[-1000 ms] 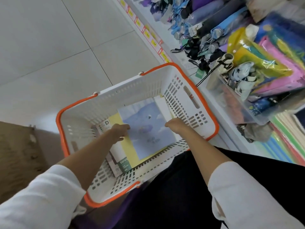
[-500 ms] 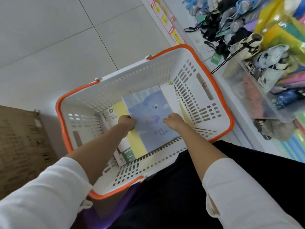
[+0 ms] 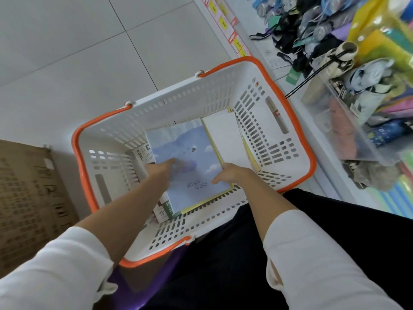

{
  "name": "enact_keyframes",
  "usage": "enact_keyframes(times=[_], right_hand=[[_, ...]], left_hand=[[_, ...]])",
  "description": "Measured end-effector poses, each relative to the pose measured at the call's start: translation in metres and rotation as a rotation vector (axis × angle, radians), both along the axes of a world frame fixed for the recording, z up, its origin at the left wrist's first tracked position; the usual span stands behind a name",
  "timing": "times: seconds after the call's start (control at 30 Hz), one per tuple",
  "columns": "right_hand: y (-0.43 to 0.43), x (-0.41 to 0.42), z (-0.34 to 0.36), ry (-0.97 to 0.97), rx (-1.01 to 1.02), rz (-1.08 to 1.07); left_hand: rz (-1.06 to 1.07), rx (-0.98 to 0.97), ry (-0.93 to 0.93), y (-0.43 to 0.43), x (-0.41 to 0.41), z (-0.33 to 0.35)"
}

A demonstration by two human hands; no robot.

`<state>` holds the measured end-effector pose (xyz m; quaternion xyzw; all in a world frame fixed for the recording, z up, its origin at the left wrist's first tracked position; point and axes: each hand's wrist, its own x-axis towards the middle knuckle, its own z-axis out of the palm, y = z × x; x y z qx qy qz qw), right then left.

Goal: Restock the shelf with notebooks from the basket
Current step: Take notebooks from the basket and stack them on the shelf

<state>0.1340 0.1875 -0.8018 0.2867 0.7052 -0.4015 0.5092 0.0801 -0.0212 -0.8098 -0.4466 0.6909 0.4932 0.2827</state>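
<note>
blue notebook (image 3: 190,166) | left fingers (image 3: 168,163) on cover | right fingers (image 3: 216,180) grip edge

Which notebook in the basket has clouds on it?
The blue notebook on top, touched by the left hand and right hand. The white notebook beside it is plain.
</note>
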Motion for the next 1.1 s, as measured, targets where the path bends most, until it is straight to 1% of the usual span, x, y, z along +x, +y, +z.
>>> enact_keyframes(times=[0.1, 0.17, 0.23, 0.3, 0.37, 0.5, 0.7, 0.77, 0.87, 0.93, 1.0, 1.1], right_hand=[[0.004, -0.001, 0.004, -0.032, -0.030, -0.114], [0.008, 0.000, 0.005, -0.040, -0.043, -0.161], [0.015, 0.002, -0.010, -0.019, -0.032, -0.195], [0.014, 0.004, -0.003, 0.013, -0.006, -0.243], [0.006, 0.006, 0.030, 0.030, 0.035, -0.261], [0.007, 0.011, 0.072, 0.138, 0.078, -0.311], [0.021, 0.020, 0.129, 0.326, -0.047, -0.465], [0.026, 0.022, 0.156, 0.395, -0.077, -0.500], [0.038, 0.025, 0.200, 0.474, -0.056, -0.489], [0.046, 0.029, 0.227, 0.545, -0.048, -0.506], [0.053, 0.034, 0.255, 0.633, -0.026, -0.560], [0.067, 0.047, 0.305, 0.785, 0.060, -0.574]], left_hand=[[-0.069, 0.113, 0.000, -0.001, -0.002, 0.005], [-0.079, 0.174, 0.011, 0.001, -0.001, 0.009], [-0.120, 0.182, 0.000, 0.002, -0.001, 0.016], [-0.170, 0.182, 0.017, 0.004, -0.002, 0.025], [-0.173, 0.214, 0.067, 0.003, -0.003, 0.035], [-0.186, 0.366, 0.133, -0.004, -0.009, 0.062], [-0.281, 0.631, 0.221, -0.004, -0.017, 0.124], [-0.317, 0.653, 0.264, 0.003, -0.022, 0.147], [-0.372, 0.613, 0.357, 0.020, -0.026, 0.183], [-0.357, 0.580, 0.454, 0.032, -0.027, 0.204], [-0.329, 0.587, 0.540, 0.046, -0.029, 0.219], [-0.280, 0.590, 0.659, 0.077, -0.022, 0.252]])
